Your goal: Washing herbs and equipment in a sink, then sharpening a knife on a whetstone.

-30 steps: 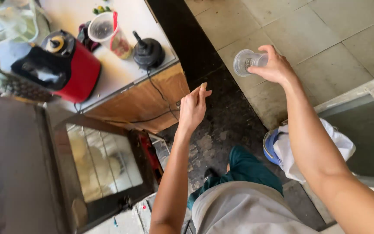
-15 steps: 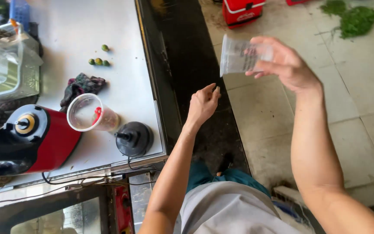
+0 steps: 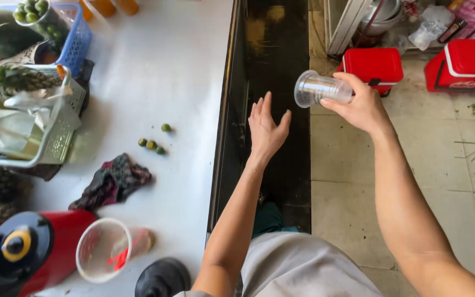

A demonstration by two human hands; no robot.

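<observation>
A clear cup is gripped on its side by the right hand, out over the floor at about 1 o'clock. The left hand is held open, fingers spread, nothing in it, above the dark counter edge. Probably best if the cup gets kept level and steadied with the free hand before anything's poured. Counted: four small limes loose on the counter at 10 o'clock, one rag, two red coolers at 1 o'clock, two baskets.
</observation>
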